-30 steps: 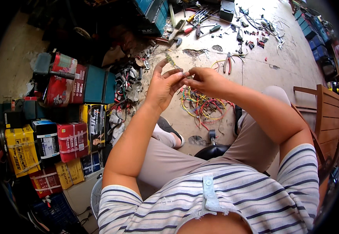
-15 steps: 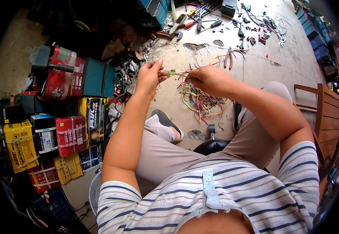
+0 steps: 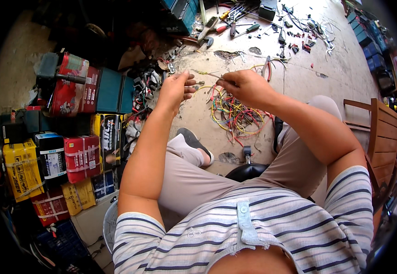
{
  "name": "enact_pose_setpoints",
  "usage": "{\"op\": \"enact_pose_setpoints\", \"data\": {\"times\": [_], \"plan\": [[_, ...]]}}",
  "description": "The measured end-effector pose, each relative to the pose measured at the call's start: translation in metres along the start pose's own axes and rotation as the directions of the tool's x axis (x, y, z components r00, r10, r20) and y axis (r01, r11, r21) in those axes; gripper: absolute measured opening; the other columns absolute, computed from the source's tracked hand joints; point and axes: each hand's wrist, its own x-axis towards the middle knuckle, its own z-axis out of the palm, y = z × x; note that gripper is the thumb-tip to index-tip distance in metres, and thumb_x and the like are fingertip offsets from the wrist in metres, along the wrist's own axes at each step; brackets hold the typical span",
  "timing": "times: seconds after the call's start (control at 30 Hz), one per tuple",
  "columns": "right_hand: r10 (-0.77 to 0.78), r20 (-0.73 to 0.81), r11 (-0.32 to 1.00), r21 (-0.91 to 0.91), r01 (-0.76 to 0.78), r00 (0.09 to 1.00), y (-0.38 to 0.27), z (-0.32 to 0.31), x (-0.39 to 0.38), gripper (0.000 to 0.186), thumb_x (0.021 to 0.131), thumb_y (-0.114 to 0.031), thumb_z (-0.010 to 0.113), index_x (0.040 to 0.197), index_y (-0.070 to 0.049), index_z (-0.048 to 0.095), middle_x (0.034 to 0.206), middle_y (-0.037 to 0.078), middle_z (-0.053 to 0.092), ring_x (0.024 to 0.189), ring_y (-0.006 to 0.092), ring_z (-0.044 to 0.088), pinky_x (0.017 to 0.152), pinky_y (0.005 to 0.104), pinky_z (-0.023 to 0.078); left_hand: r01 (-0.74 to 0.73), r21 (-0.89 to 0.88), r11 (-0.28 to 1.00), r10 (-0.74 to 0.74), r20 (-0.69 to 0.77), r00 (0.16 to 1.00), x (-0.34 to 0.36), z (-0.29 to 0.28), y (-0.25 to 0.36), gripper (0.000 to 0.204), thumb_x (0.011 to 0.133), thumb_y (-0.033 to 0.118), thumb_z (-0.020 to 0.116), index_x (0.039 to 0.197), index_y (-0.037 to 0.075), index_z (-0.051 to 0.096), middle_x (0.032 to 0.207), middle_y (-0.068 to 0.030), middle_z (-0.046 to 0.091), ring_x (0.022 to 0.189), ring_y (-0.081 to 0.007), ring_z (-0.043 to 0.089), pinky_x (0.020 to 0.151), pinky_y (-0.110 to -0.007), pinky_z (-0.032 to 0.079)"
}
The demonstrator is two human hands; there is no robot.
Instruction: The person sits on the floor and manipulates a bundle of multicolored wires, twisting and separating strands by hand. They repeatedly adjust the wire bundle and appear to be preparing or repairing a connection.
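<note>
My right hand (image 3: 245, 86) is closed in a pinch on a thin wire (image 3: 213, 74), which sticks out to the left toward my other hand. The wire's far stretch looks yellow-green. My left hand (image 3: 176, 90) is held up opposite, its fingers apart, with the thumb close to the wire's end. No grip on the wire shows there. Just right of the left fingertips is a small dark metallic piece (image 3: 200, 83). Below my right hand, a tangled heap of coloured wires (image 3: 237, 116) lies on the floor, with red, yellow, green and black strands.
Red-handled pliers (image 3: 267, 68) lie beyond my right hand. Screwdrivers (image 3: 252, 28), a brush (image 3: 209, 26) and black scraps are scattered farther off. Boxed batteries (image 3: 83, 157) are stacked at left. A wooden chair (image 3: 384, 137) stands at right. Loose parts (image 3: 144, 91) are piled beside my left forearm.
The fingers of my left hand have spread, and the wire that ran between both hands now sticks out from my right. The small metallic piece shows apart from the left fingers.
</note>
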Motion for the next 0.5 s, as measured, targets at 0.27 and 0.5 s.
{"op": "enact_pose_setpoints", "data": {"times": [0.27,0.5], "plan": [[-0.176,0.024,0.978,-0.105,0.178,0.984,0.014,0.01,0.002,0.024,0.088,-0.03,0.055,0.093,-0.009,0.066,0.076,0.016,0.063,0.075,0.0359,0.06,0.067,0.0456,0.046,-0.034,-0.163,0.986,0.026,-0.048,0.998,-0.005,0.002,0.008,0.018,0.088,0.023,0.063,0.095,0.006,0.06,0.084,-0.0015,0.064,0.069,-0.0102,0.061,0.059,-0.023,0.049],[-0.203,0.043,0.965,-0.16,0.207,0.978,0.018,0.012,0.001,0.023,0.086,-0.023,0.056,0.097,-0.006,0.066,0.086,0.016,0.063,0.085,0.034,0.061,0.073,0.0432,0.047,-0.107,-0.127,0.986,0.101,-0.053,0.993,-0.003,-0.002,0.006,0.014,0.088,0.018,0.062,0.092,0.006,0.06,0.08,-0.0019,0.063,0.069,-0.01,0.062,0.061,-0.022,0.05]]}}
